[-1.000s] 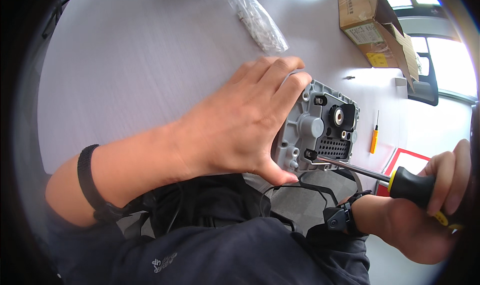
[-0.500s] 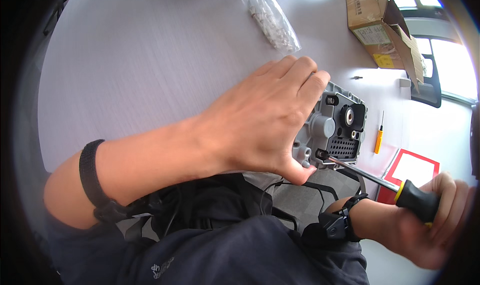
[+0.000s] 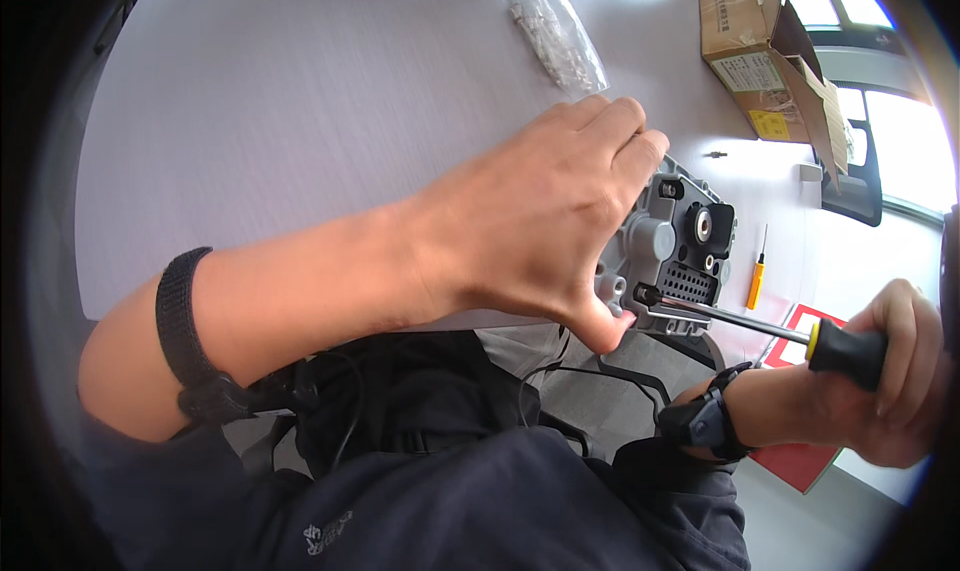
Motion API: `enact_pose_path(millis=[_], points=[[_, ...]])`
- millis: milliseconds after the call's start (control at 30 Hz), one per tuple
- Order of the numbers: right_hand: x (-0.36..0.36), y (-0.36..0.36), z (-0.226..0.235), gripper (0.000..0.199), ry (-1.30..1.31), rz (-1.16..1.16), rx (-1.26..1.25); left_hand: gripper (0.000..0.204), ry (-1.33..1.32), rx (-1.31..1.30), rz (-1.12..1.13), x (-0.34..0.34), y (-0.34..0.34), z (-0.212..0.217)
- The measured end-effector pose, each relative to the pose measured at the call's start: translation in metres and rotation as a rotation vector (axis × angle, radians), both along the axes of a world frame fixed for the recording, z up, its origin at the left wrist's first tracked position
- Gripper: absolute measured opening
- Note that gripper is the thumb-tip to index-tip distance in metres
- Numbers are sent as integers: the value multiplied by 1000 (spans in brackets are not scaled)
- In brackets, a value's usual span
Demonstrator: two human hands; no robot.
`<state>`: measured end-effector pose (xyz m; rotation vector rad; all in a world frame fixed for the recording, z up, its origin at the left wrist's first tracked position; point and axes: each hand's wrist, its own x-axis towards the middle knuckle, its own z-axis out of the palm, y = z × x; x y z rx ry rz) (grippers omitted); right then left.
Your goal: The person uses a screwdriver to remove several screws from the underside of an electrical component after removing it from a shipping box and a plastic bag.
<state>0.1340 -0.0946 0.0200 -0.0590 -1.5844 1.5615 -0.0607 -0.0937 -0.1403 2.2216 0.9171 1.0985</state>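
A grey cast-metal housing (image 3: 652, 239) with a black, perforated inset stands at the near edge of the table. My left hand (image 3: 545, 211) is clasped over its left side, thumb at the near side and fingers over the far side. In my right hand (image 3: 900, 381) is the black-and-yellow handle of a screwdriver (image 3: 755, 323), fingers wrapped around it. Its long metal shaft runs leftward, and the tip sits at a round recess in the housing's near corner. Whether a screw is under the tip cannot be made out.
Beyond the housing lies a clear plastic bag (image 3: 555, 41) of small parts. An open cardboard box (image 3: 745, 61) stands at the far right. A small screw (image 3: 716, 155) and a thin yellow screwdriver (image 3: 756, 283) lie to the right, near a red-bordered sheet (image 3: 800, 333).
My right hand has moved up with the screwdriver, whose shaft now slopes less steeply. The tip remains at the same recess. My left hand keeps its hold on the housing.
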Motion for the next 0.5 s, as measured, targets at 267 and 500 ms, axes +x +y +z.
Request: enact_pose_path(millis=[267,500], points=[[0,28,7,25,-149,517,133,95,6,-43,7,-2,-5,0],[-19,-12,-2,16,117,-199,-335,96,-15,-52,1,0,-7,-2]])
